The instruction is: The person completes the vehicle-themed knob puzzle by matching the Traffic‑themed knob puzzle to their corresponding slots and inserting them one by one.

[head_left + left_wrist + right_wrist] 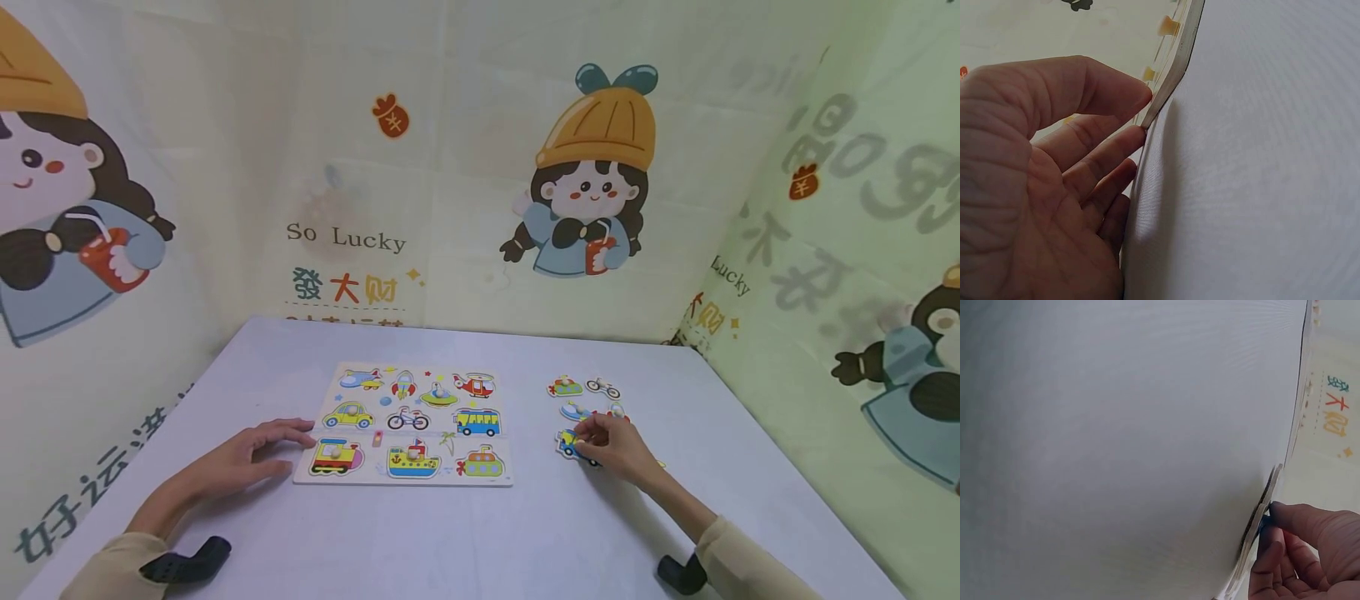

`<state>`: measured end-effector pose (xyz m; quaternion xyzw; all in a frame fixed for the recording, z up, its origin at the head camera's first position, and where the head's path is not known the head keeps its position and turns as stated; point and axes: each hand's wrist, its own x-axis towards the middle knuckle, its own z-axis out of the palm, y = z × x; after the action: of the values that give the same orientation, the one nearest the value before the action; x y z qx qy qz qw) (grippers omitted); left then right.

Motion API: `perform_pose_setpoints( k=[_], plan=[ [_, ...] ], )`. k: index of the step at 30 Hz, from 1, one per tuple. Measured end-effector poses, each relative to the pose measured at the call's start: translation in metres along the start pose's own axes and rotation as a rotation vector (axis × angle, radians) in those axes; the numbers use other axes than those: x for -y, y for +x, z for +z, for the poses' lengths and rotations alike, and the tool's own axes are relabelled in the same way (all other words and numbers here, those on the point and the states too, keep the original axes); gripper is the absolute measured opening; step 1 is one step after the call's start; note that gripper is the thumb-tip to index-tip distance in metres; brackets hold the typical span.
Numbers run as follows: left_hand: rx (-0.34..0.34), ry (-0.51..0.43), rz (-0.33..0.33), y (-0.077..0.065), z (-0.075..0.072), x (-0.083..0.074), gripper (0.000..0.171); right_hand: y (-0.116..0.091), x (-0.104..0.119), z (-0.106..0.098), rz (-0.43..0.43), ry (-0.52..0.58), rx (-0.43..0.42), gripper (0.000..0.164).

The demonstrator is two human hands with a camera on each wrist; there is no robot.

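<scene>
A white knob puzzle board (442,442) printed with vehicles lies on the table. My left hand (240,458) is at its left edge, fingers extended and relaxed; in the left wrist view the fingertips (1141,94) meet the board's edge (1175,69), where yellowish knobs (1168,25) stick out. To the right of the board, my right hand (618,450) pinches a blue and yellow truck-like puzzle piece (567,443) between thumb and fingers. In the right wrist view, the thumb and fingers (1294,519) close at stacked-looking thin pieces (1254,531), seen edge-on; the pinched spot is mostly hidden.
Loose puzzle pieces lie beyond the right hand: a green and red piece (565,386), a bicycle (603,387), a blue airplane (574,411) and a red piece (617,411). A yellow bit (661,463) shows beside the right wrist. Printed cloth walls (450,167) surround the white table (420,542).
</scene>
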<state>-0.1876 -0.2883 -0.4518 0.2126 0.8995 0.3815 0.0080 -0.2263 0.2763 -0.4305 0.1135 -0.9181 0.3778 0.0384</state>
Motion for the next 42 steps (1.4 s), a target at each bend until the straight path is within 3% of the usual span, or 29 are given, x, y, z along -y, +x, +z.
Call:
perform_pose_setpoints(
  k=[5,9,22,27,42],
  plan=[
    [-0.008,0.003,0.007,0.000,0.000,0.000,0.029,0.001,0.003,0.000,-0.012,0.011,-0.013,0.016],
    [-0.010,0.005,0.011,0.000,0.000,-0.001,0.029,0.003,0.010,0.000,0.042,0.058,-0.010,0.019],
    [-0.015,0.043,0.040,-0.001,0.001,-0.001,0.030,0.013,0.025,0.007,0.138,0.327,-0.023,0.032],
    [-0.018,0.051,0.028,-0.001,0.000,-0.001,0.030,0.016,0.032,0.011,0.136,0.394,-0.013,0.035],
    [-0.013,0.023,0.039,0.001,0.000,0.002,0.029,0.032,0.047,0.033,0.144,0.469,0.023,0.035]
  ],
)
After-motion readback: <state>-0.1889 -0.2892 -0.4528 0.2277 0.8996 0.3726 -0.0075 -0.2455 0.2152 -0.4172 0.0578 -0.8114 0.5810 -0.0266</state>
